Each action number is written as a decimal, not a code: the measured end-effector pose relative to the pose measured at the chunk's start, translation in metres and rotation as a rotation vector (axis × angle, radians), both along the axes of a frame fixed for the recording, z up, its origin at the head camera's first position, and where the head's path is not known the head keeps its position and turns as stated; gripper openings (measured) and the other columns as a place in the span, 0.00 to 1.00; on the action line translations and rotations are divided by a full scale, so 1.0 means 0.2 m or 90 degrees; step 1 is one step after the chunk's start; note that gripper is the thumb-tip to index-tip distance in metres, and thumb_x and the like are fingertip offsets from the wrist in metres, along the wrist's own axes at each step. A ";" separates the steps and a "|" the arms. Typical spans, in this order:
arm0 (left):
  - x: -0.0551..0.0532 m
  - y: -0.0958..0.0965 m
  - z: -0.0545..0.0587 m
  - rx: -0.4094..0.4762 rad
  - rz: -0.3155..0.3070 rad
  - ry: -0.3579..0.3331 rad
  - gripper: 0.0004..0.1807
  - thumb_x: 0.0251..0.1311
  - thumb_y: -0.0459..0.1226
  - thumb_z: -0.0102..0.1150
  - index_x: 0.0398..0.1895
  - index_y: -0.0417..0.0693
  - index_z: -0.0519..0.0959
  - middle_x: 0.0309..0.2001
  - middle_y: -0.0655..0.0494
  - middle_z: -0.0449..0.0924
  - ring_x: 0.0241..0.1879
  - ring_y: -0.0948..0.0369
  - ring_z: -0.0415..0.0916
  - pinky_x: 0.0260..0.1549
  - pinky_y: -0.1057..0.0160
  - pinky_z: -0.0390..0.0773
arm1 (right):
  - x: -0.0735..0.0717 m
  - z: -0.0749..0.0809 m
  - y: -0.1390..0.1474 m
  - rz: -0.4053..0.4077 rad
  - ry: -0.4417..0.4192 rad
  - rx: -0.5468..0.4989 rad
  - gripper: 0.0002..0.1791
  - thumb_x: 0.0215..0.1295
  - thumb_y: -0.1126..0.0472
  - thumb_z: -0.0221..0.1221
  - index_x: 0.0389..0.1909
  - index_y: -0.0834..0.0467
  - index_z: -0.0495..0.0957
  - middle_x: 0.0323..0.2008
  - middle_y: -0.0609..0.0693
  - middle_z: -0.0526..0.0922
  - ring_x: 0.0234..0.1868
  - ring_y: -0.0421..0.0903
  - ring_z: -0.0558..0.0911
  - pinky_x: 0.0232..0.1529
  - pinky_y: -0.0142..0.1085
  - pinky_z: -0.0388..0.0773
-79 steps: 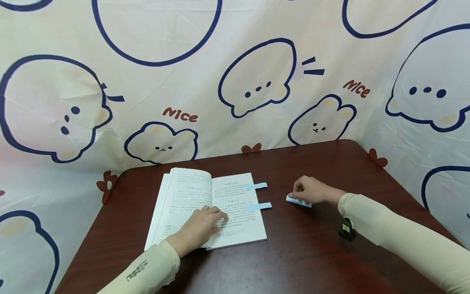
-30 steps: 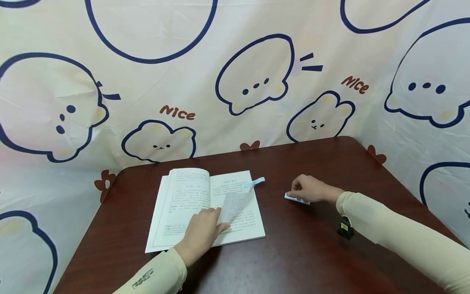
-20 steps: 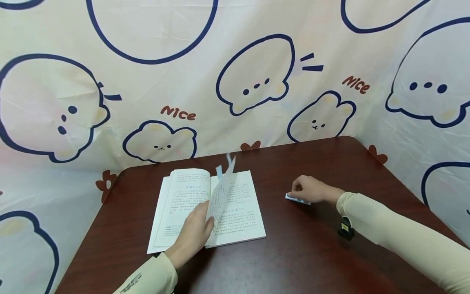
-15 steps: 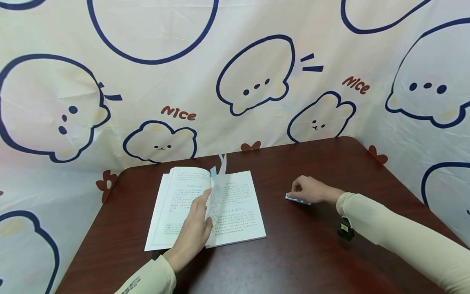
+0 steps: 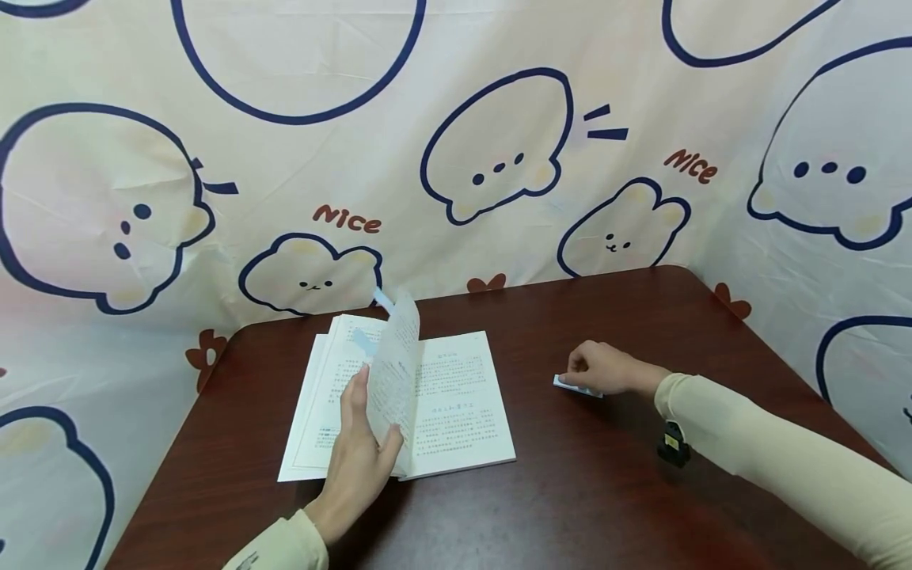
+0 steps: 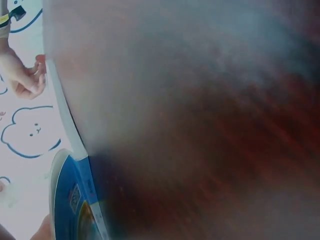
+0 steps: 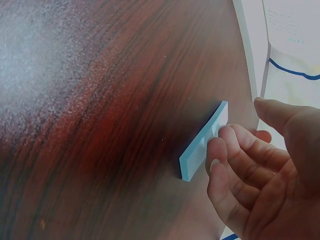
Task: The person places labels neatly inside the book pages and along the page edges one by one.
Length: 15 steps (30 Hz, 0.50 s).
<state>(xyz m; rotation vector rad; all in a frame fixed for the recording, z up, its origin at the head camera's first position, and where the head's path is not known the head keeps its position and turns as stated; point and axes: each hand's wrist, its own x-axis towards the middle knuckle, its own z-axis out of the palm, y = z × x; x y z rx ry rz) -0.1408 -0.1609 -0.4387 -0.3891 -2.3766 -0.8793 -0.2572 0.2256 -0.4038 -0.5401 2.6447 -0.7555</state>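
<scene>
An open book [image 5: 463, 431] lies on the table [image 5: 470, 522], one page [image 5: 393, 364] raised. The left hand [image 5: 356, 459] touches that page, thumb and fingers spread apart. Right of the book, the right hand [image 5: 606, 367] rests loosely bent fingertips on a sticky-note pad [image 7: 199, 152], thumb off it.

I wear a long, pale cream fabric right sleeve [image 5: 777, 451], a small black boxy device with a yellow patch [image 5: 672, 445] beneath its cuff. My matching pale cream left sleeve [image 5: 288, 542] bears a dark grey marking [image 5: 247, 562]. Both my left hand [image 5: 359, 455] and right hand [image 5: 606, 369] are bare
</scene>
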 end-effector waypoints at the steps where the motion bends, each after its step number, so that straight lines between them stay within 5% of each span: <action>1: 0.00 -0.01 0.00 0.000 0.011 -0.006 0.54 0.56 0.23 0.63 0.81 0.52 0.42 0.73 0.37 0.55 0.29 0.57 0.75 0.17 0.69 0.70 | 0.00 0.00 0.00 0.001 0.000 0.001 0.17 0.73 0.52 0.59 0.29 0.59 0.80 0.17 0.47 0.75 0.19 0.40 0.73 0.24 0.34 0.71; 5: 0.01 -0.03 0.01 -0.029 0.049 -0.016 0.54 0.59 0.26 0.66 0.81 0.53 0.43 0.72 0.37 0.58 0.18 0.66 0.66 0.15 0.69 0.68 | 0.00 0.00 -0.01 0.006 0.003 -0.003 0.17 0.73 0.52 0.59 0.28 0.59 0.80 0.16 0.46 0.74 0.19 0.41 0.73 0.24 0.35 0.72; 9: 0.01 -0.06 0.01 -0.077 0.087 0.009 0.54 0.54 0.25 0.69 0.80 0.54 0.47 0.71 0.39 0.61 0.16 0.65 0.61 0.12 0.70 0.61 | -0.01 0.00 -0.01 0.007 -0.001 -0.002 0.17 0.73 0.52 0.59 0.28 0.59 0.80 0.16 0.45 0.73 0.19 0.41 0.73 0.24 0.35 0.72; 12: 0.01 -0.08 0.00 -0.117 0.107 0.036 0.57 0.47 0.24 0.72 0.79 0.55 0.51 0.70 0.38 0.60 0.24 0.55 0.70 0.13 0.66 0.64 | -0.01 0.00 -0.01 0.008 -0.003 0.001 0.17 0.73 0.51 0.59 0.28 0.59 0.81 0.16 0.45 0.73 0.18 0.41 0.73 0.24 0.35 0.72; 15: 0.00 -0.10 -0.01 -0.153 0.120 0.047 0.60 0.40 0.24 0.77 0.78 0.55 0.55 0.72 0.36 0.56 0.45 0.42 0.74 0.27 0.53 0.74 | -0.01 0.01 -0.01 0.009 0.000 0.004 0.17 0.73 0.51 0.59 0.28 0.59 0.81 0.16 0.45 0.73 0.19 0.41 0.73 0.24 0.34 0.72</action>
